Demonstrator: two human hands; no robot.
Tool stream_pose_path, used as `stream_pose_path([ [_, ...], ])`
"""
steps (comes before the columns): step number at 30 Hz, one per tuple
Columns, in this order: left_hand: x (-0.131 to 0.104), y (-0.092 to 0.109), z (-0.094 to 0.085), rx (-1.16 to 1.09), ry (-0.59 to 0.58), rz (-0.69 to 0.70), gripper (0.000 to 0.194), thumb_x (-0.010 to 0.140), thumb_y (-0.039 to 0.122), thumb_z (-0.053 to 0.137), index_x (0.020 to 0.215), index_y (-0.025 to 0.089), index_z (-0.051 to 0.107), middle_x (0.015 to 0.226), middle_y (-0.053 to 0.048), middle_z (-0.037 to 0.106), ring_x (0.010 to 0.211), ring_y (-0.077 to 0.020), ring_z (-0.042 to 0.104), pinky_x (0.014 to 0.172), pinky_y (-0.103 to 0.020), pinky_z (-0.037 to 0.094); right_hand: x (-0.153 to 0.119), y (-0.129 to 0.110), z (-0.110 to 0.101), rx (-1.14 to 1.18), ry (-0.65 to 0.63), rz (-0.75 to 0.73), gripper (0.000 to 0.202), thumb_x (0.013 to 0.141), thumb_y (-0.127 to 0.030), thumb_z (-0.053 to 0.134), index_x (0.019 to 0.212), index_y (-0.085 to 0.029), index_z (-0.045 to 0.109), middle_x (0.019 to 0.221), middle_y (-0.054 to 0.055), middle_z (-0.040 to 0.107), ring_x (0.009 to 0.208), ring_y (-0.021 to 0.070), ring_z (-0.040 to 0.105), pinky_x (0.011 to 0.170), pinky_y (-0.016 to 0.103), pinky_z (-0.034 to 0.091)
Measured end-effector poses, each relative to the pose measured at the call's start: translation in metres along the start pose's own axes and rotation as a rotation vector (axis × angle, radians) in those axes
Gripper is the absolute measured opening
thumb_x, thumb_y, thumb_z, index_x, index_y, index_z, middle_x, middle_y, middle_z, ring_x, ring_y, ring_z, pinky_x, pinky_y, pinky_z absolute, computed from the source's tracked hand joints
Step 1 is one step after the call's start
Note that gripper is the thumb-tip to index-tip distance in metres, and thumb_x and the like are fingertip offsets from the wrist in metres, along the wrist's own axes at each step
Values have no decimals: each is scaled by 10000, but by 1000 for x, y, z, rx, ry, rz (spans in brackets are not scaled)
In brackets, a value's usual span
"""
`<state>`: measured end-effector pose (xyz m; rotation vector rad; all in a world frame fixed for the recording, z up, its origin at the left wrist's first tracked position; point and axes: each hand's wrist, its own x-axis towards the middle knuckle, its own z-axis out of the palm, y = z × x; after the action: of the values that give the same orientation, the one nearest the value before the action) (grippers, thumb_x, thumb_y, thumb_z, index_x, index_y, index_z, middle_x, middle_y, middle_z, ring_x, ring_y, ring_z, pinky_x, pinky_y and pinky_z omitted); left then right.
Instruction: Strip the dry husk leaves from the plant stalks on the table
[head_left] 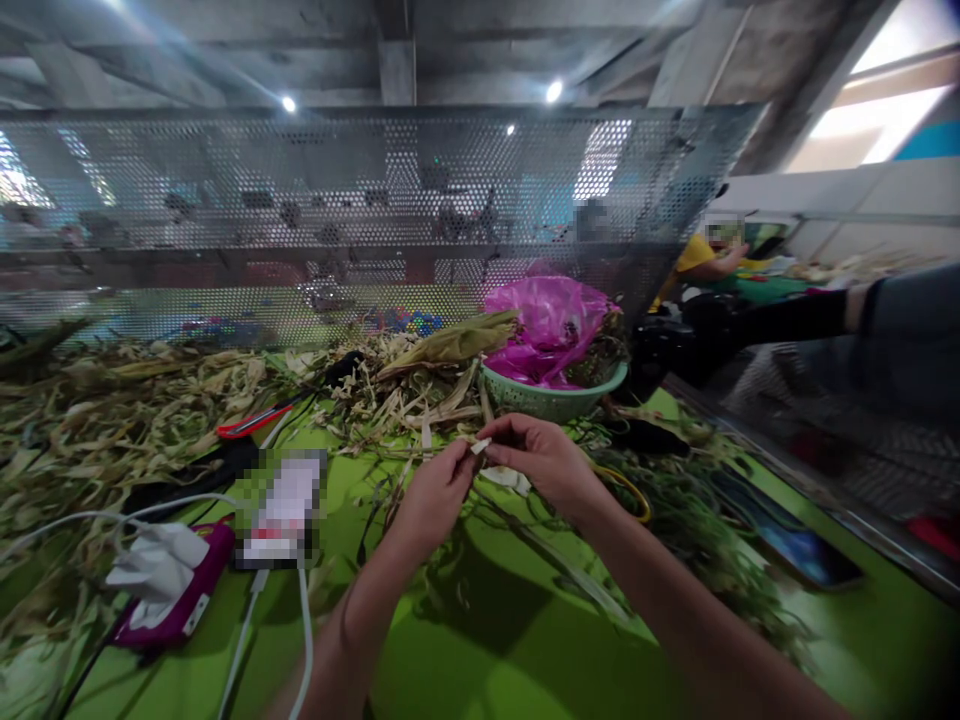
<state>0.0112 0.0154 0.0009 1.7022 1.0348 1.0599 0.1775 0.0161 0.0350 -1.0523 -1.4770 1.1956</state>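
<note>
Head view: we are pinching a pale husk strip [481, 446] between left hand [435, 495] and right hand [541, 462], both grips holding it, lifting it off the green tabletop [480, 640] to work it.

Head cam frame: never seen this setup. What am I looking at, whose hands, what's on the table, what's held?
There is no machine here. One camera sits on a person's head, looking forward and down, so the two bare arms from the bottom edge are the wearer's own. The left hand and right hand meet and pinch a small pale strip between their fingertips. They work over a green table strewn with dried husks. Also there: a green basket with a pink bag, red-handled scissors, a blurred phone on a white cable, and a crumpled tissue. Another person sits far right.
</note>
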Motion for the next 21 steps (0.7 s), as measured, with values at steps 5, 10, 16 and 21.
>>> stream_pose_path([
  [5, -2, 0, 1, 173, 71, 35, 167, 885, 282, 475, 744, 220, 542, 669, 6, 529, 607, -143, 410, 599, -256, 242, -1, -1, 3, -34, 7, 7, 287, 685, -332, 748, 898, -161, 658, 789, 22, 656, 727, 150, 582, 687, 288, 460],
  [10, -3, 6, 2, 223, -6, 38, 236, 921, 352, 413, 742, 227, 502, 689, 0, 534, 629, -155, 447, 595, -258, 263, 3, 2, 2, -45, 105, -18, 239, 647, -332, 767, 782, -161, 671, 706, 3, 639, 662, 133, 563, 654, 275, 465],
  [16, -3, 9, -2, 457, -166, 32, 254, 941, 414, 344, 785, 231, 425, 720, 7, 508, 650, -161, 439, 600, -270, 272, 1, -3, -3, -42, 218, -56, 218, 631, -304, 779, 766, -159, 687, 678, -7, 640, 616, 115, 548, 613, 249, 456],
  [21, -3, 10, -5, 469, -163, 74, 281, 954, 416, 298, 797, 225, 432, 753, -5, 536, 674, -164, 465, 621, -277, 293, 4, -8, -16, 41, 353, -112, 196, 622, -274, 789, 762, -170, 699, 673, -12, 646, 594, 103, 547, 587, 230, 447],
])
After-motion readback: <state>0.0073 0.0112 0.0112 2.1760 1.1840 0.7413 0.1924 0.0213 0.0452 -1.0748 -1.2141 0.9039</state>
